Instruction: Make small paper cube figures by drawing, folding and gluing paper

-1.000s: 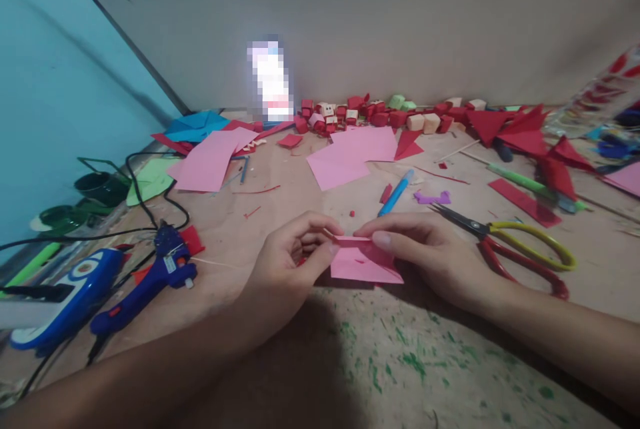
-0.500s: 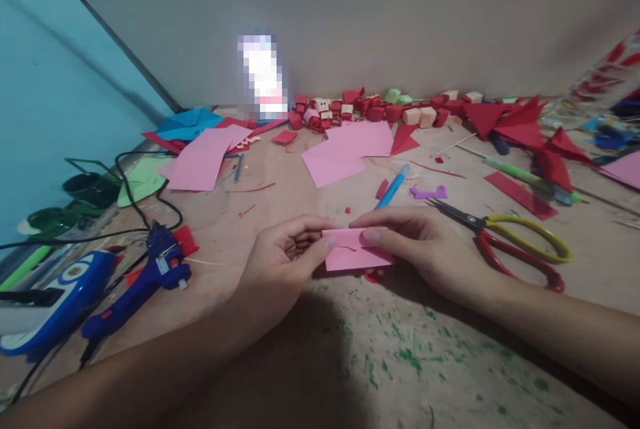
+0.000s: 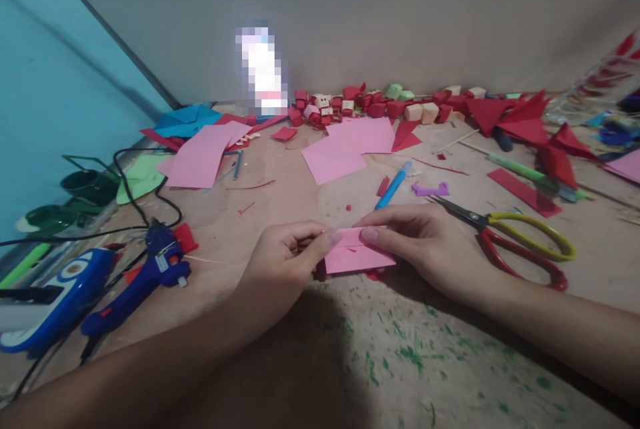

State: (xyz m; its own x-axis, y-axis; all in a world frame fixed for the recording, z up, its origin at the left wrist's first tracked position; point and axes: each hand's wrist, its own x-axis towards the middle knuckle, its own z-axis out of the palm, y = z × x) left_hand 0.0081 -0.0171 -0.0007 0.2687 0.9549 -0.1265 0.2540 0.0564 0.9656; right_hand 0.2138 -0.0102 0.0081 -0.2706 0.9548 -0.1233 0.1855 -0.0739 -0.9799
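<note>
A cluttered surface (image 3: 295, 199) stretches beside a blue wall (image 3: 50, 49) at upper left. A blue glue gun (image 3: 133, 296) lies at left. Near centre, the left hand (image 3: 280, 257) pinches the upper left corner of a small pink paper (image 3: 360, 261), its long axis running left to right. The right hand's (image 3: 433, 242) grip pinches its upper edge; scissors (image 3: 479, 220) lie at right.

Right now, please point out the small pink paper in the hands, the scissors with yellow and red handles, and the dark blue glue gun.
Held pink paper (image 3: 361, 258), head view: middle of its surface.
Scissors (image 3: 479, 220), head view: the pivot area.
Glue gun (image 3: 133, 294), head view: the blue handle.
</note>
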